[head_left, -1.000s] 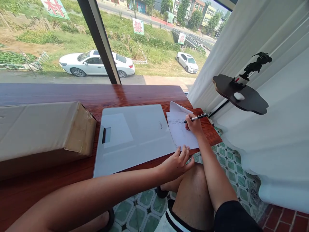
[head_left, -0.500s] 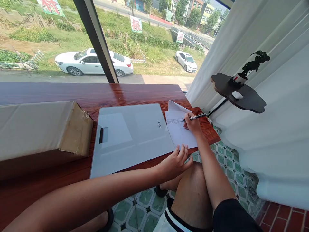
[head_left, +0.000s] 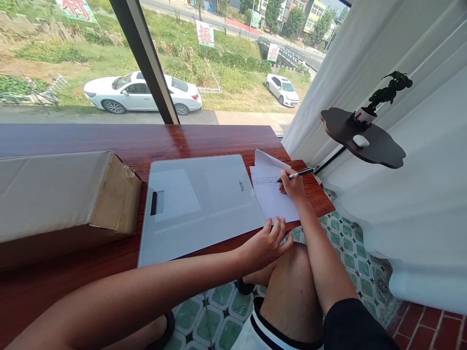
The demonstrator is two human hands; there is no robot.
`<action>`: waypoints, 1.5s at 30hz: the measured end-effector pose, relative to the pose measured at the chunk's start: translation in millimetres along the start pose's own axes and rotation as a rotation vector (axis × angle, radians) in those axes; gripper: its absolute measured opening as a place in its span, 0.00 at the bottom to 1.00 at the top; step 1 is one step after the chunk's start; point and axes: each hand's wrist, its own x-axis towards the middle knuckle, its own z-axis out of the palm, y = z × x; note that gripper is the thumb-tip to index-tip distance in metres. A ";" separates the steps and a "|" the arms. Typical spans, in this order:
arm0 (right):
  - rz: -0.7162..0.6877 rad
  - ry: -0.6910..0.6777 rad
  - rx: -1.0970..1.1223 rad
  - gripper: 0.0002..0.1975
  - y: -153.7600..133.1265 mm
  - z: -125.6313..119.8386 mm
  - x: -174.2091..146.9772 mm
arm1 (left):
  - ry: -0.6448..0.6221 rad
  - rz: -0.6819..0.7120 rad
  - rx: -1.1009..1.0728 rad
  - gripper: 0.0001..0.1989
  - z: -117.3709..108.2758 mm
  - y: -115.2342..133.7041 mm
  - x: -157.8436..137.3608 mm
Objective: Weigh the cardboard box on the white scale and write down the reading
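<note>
My right hand [head_left: 291, 185] grips a pen [head_left: 303, 172], dark with a light barrel, its tip on a sheet of paper [head_left: 273, 201]. Rows of small handwriting run across the sheet's upper part, and another page is folded up at its top edge. At the sheet's lower edge rests my left hand [head_left: 270, 243], fingers stretched out and the fingertips on the paper and table edge. Left of the paper lies a closed silver laptop [head_left: 204, 206] with small dark lettering on its lid; its right side borders the sheet.
A large cardboard box [head_left: 69, 194] stands at the left of the reddish wooden table [head_left: 219, 138]. To the right, a small dark side table [head_left: 337, 127] holds a potted plant [head_left: 367, 114] and a white mouse [head_left: 361, 141] before white curtains [head_left: 426, 194]. Beyond the window, cars are parked.
The pen tip and my right hand have shifted very slightly right along the written line. My left hand stays at the paper's lower edge. The whole view has moved a little.
</note>
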 end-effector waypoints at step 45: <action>-0.178 -0.046 -0.660 0.20 -34.7 56.4 14.1 | -0.115 0.103 -0.085 0.17 -44.9 -6.2 -23.4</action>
